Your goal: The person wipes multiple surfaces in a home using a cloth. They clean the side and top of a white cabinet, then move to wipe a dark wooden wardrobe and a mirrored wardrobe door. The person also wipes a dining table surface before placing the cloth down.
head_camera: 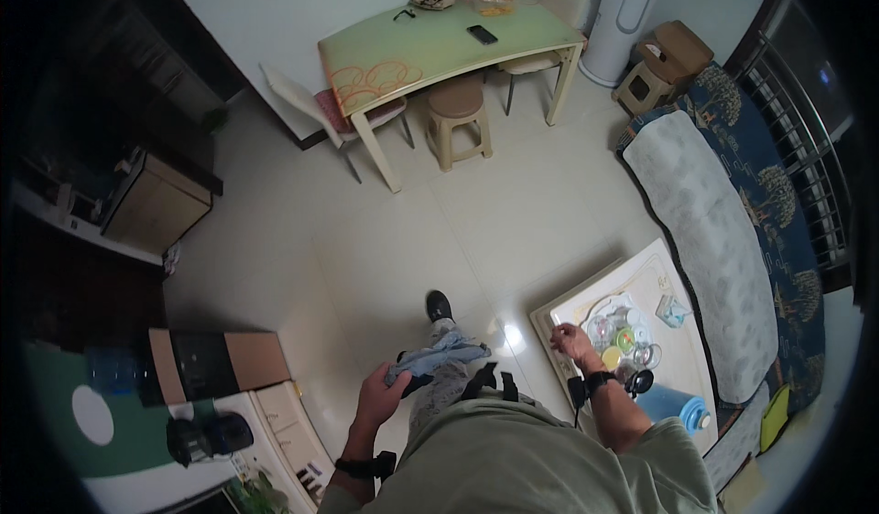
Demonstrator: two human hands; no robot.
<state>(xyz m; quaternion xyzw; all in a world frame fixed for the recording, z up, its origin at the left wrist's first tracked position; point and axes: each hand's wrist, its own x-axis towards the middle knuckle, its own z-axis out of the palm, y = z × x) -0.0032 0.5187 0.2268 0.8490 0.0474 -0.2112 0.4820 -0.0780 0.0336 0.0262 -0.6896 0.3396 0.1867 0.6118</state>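
Note:
My left hand point(382, 392) grips a crumpled light-blue cloth point(439, 357), which hangs out over my legs toward the right. My right hand point(571, 344) is held at the left edge of the white coffee table point(642, 267), beside a tray of glass cups and jars; its fingers are partly curled and I see nothing in them. Among the jars are one with a green lid point(624, 339) and one with a yellow lid point(611, 357). A large blue water bottle point(669, 404) lies near my right forearm. Both wrists wear black straps.
A tissue pack point(671, 311) is on the coffee table by the long sofa point(707, 239). Ahead stand a green-topped dining table point(439, 47), a stool point(457, 105) and chairs. At left are a cabinet point(281, 418) and a cardboard-coloured box point(255, 366). Tiled floor lies between.

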